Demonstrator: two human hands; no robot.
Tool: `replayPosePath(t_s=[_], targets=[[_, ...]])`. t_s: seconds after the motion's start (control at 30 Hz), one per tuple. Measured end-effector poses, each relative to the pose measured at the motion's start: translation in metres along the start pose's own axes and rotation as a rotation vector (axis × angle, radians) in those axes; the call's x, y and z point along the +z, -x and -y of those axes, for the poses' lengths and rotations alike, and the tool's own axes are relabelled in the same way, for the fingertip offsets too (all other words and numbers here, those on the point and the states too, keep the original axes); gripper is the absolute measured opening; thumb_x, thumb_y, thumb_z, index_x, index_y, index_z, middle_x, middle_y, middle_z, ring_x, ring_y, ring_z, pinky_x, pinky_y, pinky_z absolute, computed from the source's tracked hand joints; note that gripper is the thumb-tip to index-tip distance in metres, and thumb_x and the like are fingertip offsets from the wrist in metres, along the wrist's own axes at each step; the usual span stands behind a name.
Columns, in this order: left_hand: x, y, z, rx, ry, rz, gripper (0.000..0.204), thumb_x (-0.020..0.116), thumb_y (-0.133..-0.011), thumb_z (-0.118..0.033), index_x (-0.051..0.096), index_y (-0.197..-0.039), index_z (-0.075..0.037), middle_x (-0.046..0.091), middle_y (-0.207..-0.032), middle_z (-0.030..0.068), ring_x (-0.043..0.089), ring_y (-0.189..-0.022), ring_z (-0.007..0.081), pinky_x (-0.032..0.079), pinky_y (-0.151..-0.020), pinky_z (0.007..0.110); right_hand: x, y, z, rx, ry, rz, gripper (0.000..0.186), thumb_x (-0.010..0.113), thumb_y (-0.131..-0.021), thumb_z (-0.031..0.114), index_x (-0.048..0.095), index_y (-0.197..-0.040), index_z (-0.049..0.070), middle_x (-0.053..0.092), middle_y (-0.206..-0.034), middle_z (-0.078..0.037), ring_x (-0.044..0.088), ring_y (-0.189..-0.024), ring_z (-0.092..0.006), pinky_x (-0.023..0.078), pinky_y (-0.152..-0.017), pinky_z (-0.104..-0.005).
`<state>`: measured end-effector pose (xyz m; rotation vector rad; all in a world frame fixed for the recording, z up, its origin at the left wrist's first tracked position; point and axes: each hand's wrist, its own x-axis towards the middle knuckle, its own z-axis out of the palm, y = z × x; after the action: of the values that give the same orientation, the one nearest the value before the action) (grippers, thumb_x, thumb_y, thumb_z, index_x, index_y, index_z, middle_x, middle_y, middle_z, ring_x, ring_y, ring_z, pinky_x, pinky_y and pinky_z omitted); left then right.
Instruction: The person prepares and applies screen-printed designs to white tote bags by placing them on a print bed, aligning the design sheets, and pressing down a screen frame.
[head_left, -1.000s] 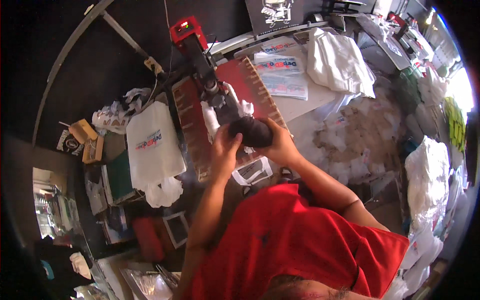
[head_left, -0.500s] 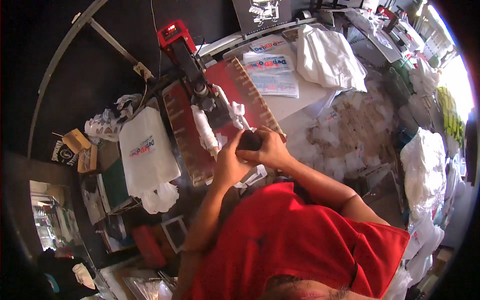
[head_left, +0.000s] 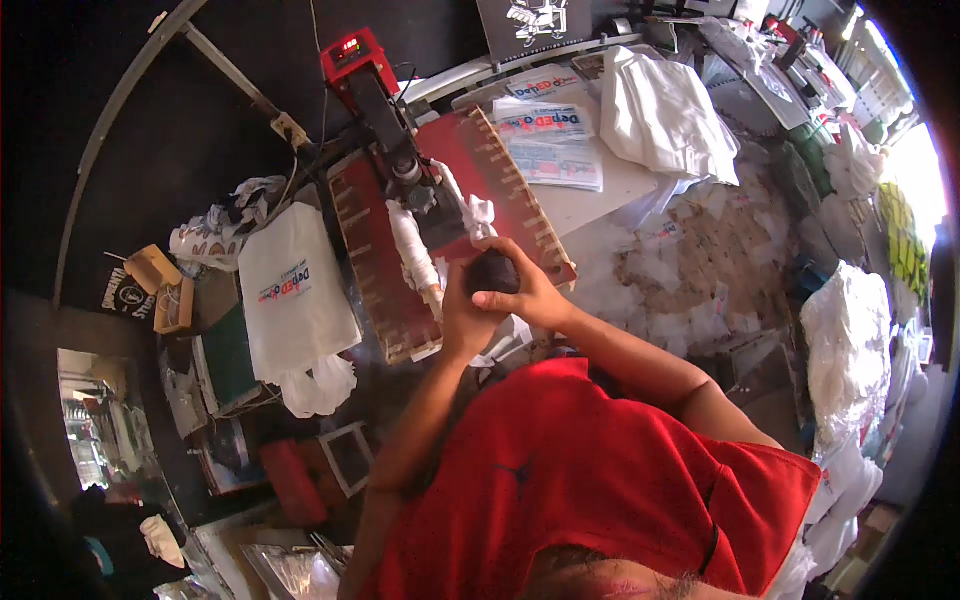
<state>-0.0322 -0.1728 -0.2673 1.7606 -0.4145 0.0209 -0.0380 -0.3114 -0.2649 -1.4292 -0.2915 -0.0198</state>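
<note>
Both my hands are closed around a dark, rounded object [head_left: 493,275] in front of the press handle. My left hand [head_left: 463,318] wraps its left side, and my right hand [head_left: 535,293] holds it from the right with the thumb laid across the near side. What the object is exactly, and whether it joins the press, I cannot tell. Just beyond stands a heat press [head_left: 400,160] with a red control box [head_left: 352,55] on top. Its handle [head_left: 410,245] is wrapped in white material. Under it lies a red board [head_left: 470,150] with tape-marked edges.
White printed bags [head_left: 297,290] lie stacked to the left, near small open cardboard boxes [head_left: 170,295]. Flat printed bags [head_left: 555,165] and a folded white pile [head_left: 665,115] rest behind on the right. Plastic-wrapped bundles [head_left: 850,330] line the far right.
Both hands have turned around the dark object, so more of its rounded top shows. My right fingers have moved up and left over its far side. The view has shifted slightly.
</note>
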Motion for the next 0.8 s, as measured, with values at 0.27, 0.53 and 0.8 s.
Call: replayPosePath(t_s=[0.27, 0.53, 0.8], targets=[[-0.029, -0.032, 0.018, 0.240, -0.389, 0.221, 0.069, 0.090, -0.057, -0.022, 0.057, -0.116, -0.009, 0.042, -0.132, 0.0167, 0.040, -0.125, 0.0337, 0.034, -0.105, 0.043, -0.064, 0.025, -0.016, 0.343, -0.056, -0.184, 0.038, 0.075, -0.077, 0.018, 0.063, -0.111, 0.006, 0.065, -0.099, -0.004, 0.061, -0.091, -0.0136, 0.049, -0.084, -0.0312], [-0.047, -0.098, 0.082, 0.327, -0.735, -0.034, 0.054, 0.075, -0.078, -0.027, 0.054, -0.124, -0.009, 0.044, -0.138, 0.0169, 0.043, -0.124, 0.0383, 0.034, -0.105, 0.049, -0.227, 0.170, -0.106, 1.149, 1.320, 0.968, 0.039, 0.079, -0.061, 0.039, 0.072, -0.088, 0.011, 0.072, -0.092, -0.006, 0.067, -0.087, -0.0234, 0.052, -0.074, -0.0408], [-0.052, -0.099, 0.090, 0.290, -0.912, -0.077, 0.061, 0.074, -0.079, -0.032, 0.051, -0.133, -0.014, 0.037, -0.146, 0.0184, 0.038, -0.132, 0.0391, 0.031, -0.108, 0.053, -0.170, 0.227, -0.115, 1.243, 1.088, 1.178, 0.043, 0.083, -0.056, 0.032, 0.075, -0.091, 0.010, 0.071, -0.098, -0.009, 0.066, -0.091, -0.0265, 0.052, -0.076, -0.0439]])
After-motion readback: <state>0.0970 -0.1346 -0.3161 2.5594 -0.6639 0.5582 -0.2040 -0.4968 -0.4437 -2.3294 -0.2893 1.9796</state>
